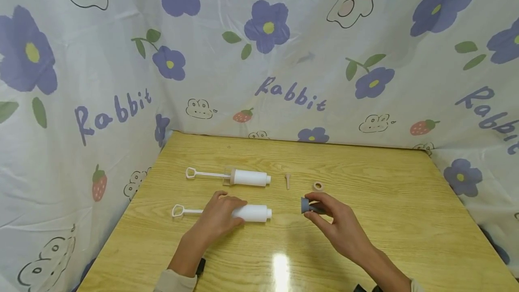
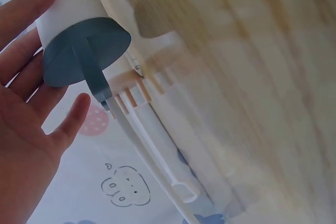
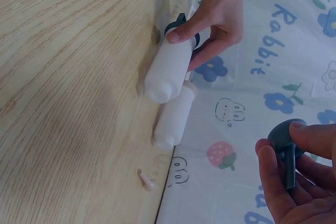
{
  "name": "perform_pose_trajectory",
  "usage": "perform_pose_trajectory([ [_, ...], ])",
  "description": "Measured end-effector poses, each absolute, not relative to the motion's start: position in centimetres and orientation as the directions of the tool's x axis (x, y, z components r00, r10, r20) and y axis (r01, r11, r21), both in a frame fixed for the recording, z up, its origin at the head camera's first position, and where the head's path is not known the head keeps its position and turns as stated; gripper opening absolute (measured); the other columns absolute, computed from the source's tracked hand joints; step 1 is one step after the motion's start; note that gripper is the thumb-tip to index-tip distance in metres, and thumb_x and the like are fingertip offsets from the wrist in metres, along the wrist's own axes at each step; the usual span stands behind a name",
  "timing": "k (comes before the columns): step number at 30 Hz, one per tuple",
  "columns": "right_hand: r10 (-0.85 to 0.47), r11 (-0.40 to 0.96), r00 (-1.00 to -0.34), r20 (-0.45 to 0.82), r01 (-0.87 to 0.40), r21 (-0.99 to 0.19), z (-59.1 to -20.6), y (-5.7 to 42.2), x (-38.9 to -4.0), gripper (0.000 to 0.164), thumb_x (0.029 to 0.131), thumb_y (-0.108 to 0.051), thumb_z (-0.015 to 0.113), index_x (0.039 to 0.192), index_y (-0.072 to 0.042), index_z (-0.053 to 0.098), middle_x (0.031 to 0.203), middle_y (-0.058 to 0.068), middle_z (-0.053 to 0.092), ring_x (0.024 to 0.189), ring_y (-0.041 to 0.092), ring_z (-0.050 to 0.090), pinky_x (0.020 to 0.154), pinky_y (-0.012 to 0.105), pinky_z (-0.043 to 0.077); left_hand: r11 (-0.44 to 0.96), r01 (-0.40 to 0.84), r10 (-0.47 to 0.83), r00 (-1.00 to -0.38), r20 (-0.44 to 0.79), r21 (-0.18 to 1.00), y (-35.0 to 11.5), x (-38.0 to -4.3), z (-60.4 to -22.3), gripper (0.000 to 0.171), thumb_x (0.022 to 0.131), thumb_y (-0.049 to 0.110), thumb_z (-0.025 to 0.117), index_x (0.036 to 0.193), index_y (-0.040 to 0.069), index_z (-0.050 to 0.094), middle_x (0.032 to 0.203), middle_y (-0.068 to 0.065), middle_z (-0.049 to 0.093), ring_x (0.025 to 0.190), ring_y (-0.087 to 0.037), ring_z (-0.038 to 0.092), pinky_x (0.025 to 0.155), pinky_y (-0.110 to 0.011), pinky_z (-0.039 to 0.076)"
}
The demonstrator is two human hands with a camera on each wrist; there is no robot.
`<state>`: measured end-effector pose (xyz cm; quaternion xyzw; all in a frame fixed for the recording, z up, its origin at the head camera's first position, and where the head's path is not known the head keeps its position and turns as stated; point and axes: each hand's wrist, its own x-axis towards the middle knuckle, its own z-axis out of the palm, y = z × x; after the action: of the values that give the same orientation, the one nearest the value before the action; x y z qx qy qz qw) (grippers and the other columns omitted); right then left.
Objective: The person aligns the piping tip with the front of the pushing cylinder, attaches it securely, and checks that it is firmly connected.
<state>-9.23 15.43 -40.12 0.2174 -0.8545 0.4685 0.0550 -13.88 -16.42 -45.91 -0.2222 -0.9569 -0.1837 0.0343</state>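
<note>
My left hand grips a white pastry-type syringe by its barrel, thumb on one side and fingers on the other. The left wrist view shows its dark teal end flange, with a white plunger rod running out of it. Its handle points left in the head view, while the narrow tip faces right. To the right, my right hand pinches a dark blue-grey nozzle-like piece between thumb and fingers. This piece has a round cap and a narrow stem.
Farther back lies a second white syringe with a beige flange, roughly parallel to the first. A small beige nozzle and a beige ring lie on the wooden table. Printed cloth hangs behind and at both sides.
</note>
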Motion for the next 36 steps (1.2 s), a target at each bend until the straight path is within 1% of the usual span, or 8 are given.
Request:
perform_pose_trajectory([
  [8,-0.326,0.465,-0.895,0.304,-0.432,-0.773,-40.2,15.4,-9.4,0.033,0.098,-0.018,0.070,0.130,-0.015,0.066,0.123,0.003,0.072,0.106,0.016,0.075,0.090,0.029,0.062,0.832,0.465,0.422,-0.885,0.199,0.302,-16.4,-13.7,-45.5,0.044,0.078,0.020,0.090,0.119,0.009,0.077,0.115,-0.007,0.079,0.108,-0.023,0.074,0.113,-0.051,0.044],
  [13,-0.331,0.462,-0.895,0.300,-0.431,-0.775,-40.2,15.3,-9.5,0.032,0.098,-0.018,0.071,0.130,-0.014,0.066,0.123,0.003,0.073,0.106,0.016,0.075,0.089,0.028,0.062,0.835,0.460,0.411,-0.886,0.214,0.303,-16.2,-13.5,-44.9,0.045,0.079,0.020,0.090,0.120,0.008,0.077,0.116,-0.008,0.078,0.109,-0.024,0.073,0.112,-0.050,0.044],
  [22,-0.331,0.459,-0.897,0.293,-0.424,-0.781,-40.1,15.2,-9.6,0.032,0.098,-0.018,0.071,0.130,-0.014,0.066,0.122,0.002,0.073,0.106,0.017,0.075,0.089,0.032,0.062,0.832,0.483,0.415,-0.868,0.273,0.273,-16.1,-13.0,-43.8,0.047,0.078,0.022,0.091,0.120,0.009,0.077,0.118,-0.006,0.078,0.109,-0.023,0.073,0.108,-0.049,0.046],
  [27,-0.333,0.467,-0.895,0.296,-0.429,-0.773,-40.2,15.2,-9.6,0.032,0.098,-0.019,0.071,0.130,-0.015,0.066,0.122,0.002,0.073,0.106,0.016,0.075,0.089,0.031,0.062,0.824,0.496,0.415,-0.858,0.303,0.273,-16.0,-12.7,-43.2,0.048,0.078,0.022,0.091,0.121,0.008,0.076,0.118,-0.007,0.078,0.109,-0.025,0.073,0.106,-0.050,0.048],
  [31,-0.328,0.475,-0.899,0.289,-0.422,-0.772,-40.2,15.2,-9.6,0.033,0.098,-0.019,0.071,0.131,-0.015,0.066,0.124,0.002,0.073,0.106,0.016,0.075,0.089,0.032,0.062,0.818,0.503,0.418,-0.853,0.314,0.279,-15.9,-12.7,-42.9,0.049,0.077,0.024,0.091,0.122,0.009,0.076,0.118,-0.006,0.078,0.110,-0.024,0.072,0.105,-0.051,0.048],
  [36,-0.319,0.475,-0.908,0.272,-0.401,-0.783,-40.3,15.3,-9.5,0.034,0.098,-0.019,0.071,0.132,-0.014,0.065,0.125,0.004,0.072,0.107,0.017,0.075,0.089,0.029,0.062,0.806,0.523,0.431,-0.840,0.329,0.278,-15.6,-12.7,-42.6,0.050,0.077,0.026,0.091,0.123,0.011,0.076,0.118,-0.004,0.078,0.111,-0.023,0.072,0.105,-0.050,0.048],
])
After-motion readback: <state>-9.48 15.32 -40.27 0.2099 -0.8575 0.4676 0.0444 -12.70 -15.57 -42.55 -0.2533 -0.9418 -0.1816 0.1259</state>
